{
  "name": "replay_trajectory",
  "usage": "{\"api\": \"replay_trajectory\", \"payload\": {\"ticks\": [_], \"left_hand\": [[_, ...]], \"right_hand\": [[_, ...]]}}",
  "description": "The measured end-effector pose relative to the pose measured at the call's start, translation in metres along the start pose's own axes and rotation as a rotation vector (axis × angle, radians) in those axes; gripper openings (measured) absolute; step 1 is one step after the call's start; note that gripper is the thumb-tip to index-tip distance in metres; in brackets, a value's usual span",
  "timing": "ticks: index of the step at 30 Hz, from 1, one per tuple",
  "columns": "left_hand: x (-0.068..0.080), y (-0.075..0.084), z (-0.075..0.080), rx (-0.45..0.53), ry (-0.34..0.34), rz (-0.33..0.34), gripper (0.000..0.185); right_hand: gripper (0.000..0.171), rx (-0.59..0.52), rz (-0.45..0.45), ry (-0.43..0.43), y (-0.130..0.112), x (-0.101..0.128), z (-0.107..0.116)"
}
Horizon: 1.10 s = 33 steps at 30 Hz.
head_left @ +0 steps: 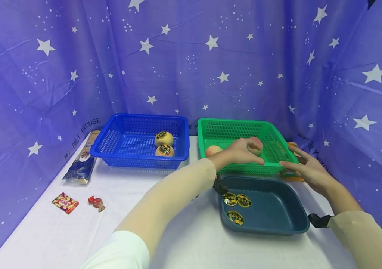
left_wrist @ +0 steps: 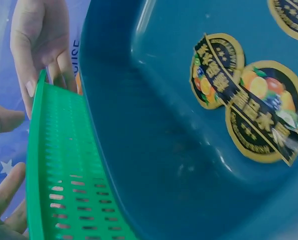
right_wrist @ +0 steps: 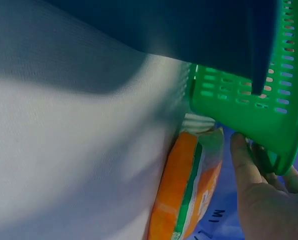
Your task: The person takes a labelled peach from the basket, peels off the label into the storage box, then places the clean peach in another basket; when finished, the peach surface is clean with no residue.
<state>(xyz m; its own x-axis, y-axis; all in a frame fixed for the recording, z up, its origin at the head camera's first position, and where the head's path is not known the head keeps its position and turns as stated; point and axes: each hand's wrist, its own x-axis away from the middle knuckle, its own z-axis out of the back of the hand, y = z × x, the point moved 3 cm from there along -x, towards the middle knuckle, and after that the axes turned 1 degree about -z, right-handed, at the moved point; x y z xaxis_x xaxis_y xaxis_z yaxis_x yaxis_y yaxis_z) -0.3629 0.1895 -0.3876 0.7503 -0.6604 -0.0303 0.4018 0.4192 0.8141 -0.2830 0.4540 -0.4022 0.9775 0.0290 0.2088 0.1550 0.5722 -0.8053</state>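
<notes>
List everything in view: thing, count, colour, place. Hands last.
blue basket: one, blue, back left of the table.
round fruits: two, yellowish with dark labels, in the blue basket.
green basket: one, green, back right.
peaches: two, pinkish, in the green basket.
tray: one, dark teal, in front of the green basket.
stickers: three, gold and black, on the tray floor.
orange packet: one, orange and green, beside the green basket.
long packet: one, dark blue, far left.
sweets: two, red wrappers, front left.
table: one, white.
left hand: over the green basket.
right hand: at the green basket's right corner.
</notes>
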Motion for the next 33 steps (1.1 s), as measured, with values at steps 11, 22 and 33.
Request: {"api": "replay_trajectory", "payload": {"ticks": [11, 22, 33], "left_hand": [[0.031, -0.003, 0.025, 0.007, -0.018, -0.080, 0.048], [0.069, -0.015, 0.075, 0.020, 0.038, -0.078, 0.062], [0.110, -0.059, 0.139, 0.043, 0.219, 0.062, 0.064]], "right_hand": [[0.100, 0.258, 0.061, 0.118, -0.020, 0.019, -0.003], [0.086, 0.270, 0.177, 0.112, -0.076, 0.046, -0.035], [0.071, 0.124, 0.324, 0.079, -0.117, 0.065, -0.098]]}}
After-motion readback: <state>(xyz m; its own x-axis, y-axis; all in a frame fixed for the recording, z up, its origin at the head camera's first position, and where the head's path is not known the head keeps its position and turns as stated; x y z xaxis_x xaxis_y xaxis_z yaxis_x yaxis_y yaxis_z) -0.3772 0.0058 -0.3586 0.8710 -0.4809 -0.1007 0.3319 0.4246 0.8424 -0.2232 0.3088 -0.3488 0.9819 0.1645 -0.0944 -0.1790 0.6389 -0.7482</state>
